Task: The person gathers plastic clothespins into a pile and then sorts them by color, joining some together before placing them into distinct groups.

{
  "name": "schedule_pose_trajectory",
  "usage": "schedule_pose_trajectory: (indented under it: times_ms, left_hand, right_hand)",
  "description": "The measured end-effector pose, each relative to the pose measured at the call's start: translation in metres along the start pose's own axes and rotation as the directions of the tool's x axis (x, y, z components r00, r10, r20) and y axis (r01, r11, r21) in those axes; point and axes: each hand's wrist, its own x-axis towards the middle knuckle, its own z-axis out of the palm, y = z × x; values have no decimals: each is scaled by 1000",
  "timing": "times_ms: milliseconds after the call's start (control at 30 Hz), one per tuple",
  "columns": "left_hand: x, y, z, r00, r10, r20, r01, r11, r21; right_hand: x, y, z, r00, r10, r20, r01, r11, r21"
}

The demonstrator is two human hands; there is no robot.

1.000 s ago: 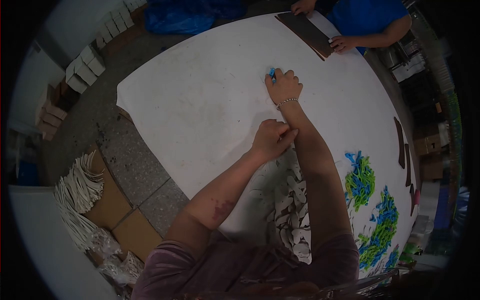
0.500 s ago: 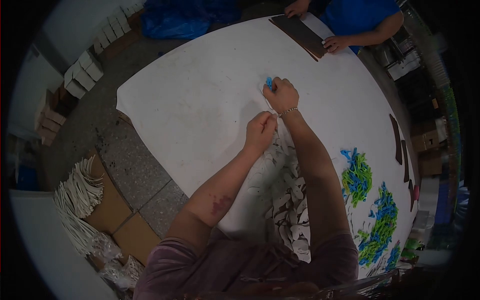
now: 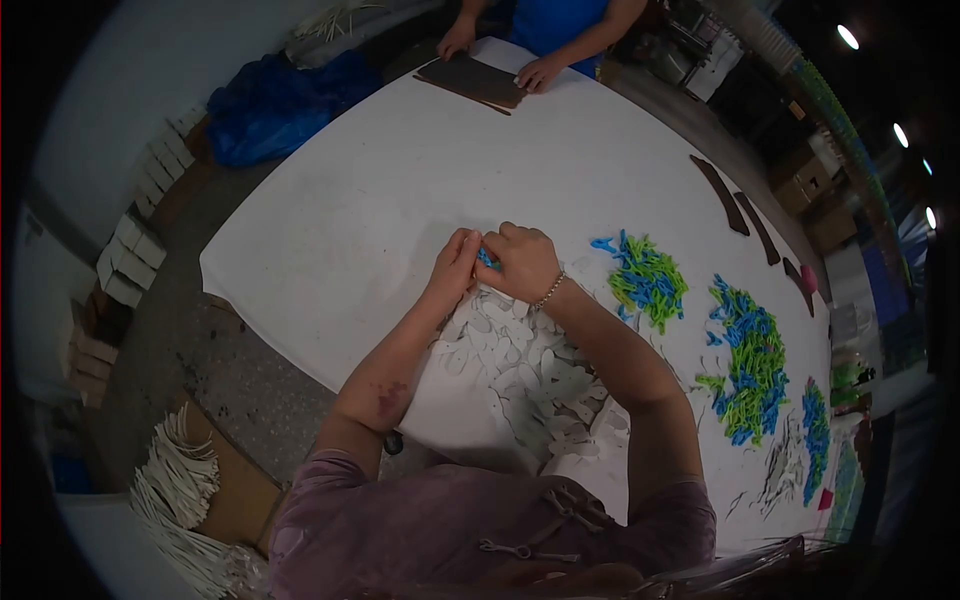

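Observation:
Over the middle of the white table, my left hand and my right hand meet. A small blue clip-like piece shows between them, pinched in my right fingers. My left fingers are pressed together right beside it; what they hold, if anything, is hidden. Just below my hands lies a spread of flat pale cut pieces, which reaches toward the near table edge. To the right of my right forearm is a pile of green and blue clips.
A larger clip pile and a narrow one lie at the right, with dark strips beyond. Across the table, a co-worker's hands touch a dark panel. White cords lie at lower left.
The view has turned right. My right hand, earlier holding the blue piece beyond my left hand, has come back beside it, and both hands now meet around the piece.

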Motion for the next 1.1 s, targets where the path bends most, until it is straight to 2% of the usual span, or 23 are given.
schedule_pose_trajectory:
  times_ms: [67,200,267,500,567,600,667,700,733,767,800,833,867,900,933,967,1033,1100]
  left_hand:
    - [-9,-5,22,999,-33,43,44,954,-295]
    - [-17,26,62,995,-83,58,95,964,-247]
    - [-19,39,84,983,-170,67,181,959,-217]
    - [-21,27,164,989,-136,57,141,985,-96]
    - [-15,17,186,997,-53,60,56,998,-43]
    - [-14,20,196,998,-40,57,43,998,-40]
    - [-21,19,213,993,-74,88,80,995,-60]
    - [-17,7,222,993,-83,81,87,994,-58]
    - [-10,-7,230,997,36,70,-37,999,19]
    - [-3,-19,235,985,158,69,-164,982,97]
    - [-5,-18,239,985,161,64,-167,981,96]
    - [-7,-17,243,961,260,93,-276,926,257]
    - [-7,-16,248,925,352,140,-378,832,405]
    - [-7,-16,251,922,359,144,-386,833,397]
    - [-7,-16,253,916,361,175,-399,782,479]
    - [-6,-18,255,910,359,207,-412,722,556]
    - [-4,-19,264,914,350,204,-403,739,540]
    - [-2,-18,266,939,301,164,-343,797,497]
  right_hand:
    - [-20,-5,-20,992,115,51,-116,993,12]
    - [-46,-6,-51,977,200,-70,-196,979,60]
    - [-59,2,-60,940,329,-93,-313,937,155]
    - [-125,30,-85,877,404,-259,-333,901,279]
    - [-142,39,-94,811,558,-178,-443,784,435]
    - [-149,46,-96,815,549,-187,-432,790,436]
    - [-170,58,-92,757,640,-129,-431,638,638]
    - [-178,64,-87,746,656,-118,-347,533,772]
    - [-186,69,-83,746,656,-111,-348,527,775]
    - [-193,75,-80,722,663,-199,-269,534,802]
    - [-197,78,-82,688,667,-286,-188,545,817]
    - [-203,80,-85,693,662,-287,-186,548,815]
    - [-210,83,-88,607,781,-148,-263,373,890]
    - [-215,86,-94,500,866,2,-319,182,930]
    - [-218,94,-90,533,844,-61,-312,262,913]
    - [-224,101,-87,526,847,-74,-313,273,910]
    - [-221,97,-89,477,879,-10,-301,174,938]
    - [-220,97,-92,456,890,-9,-265,146,953]
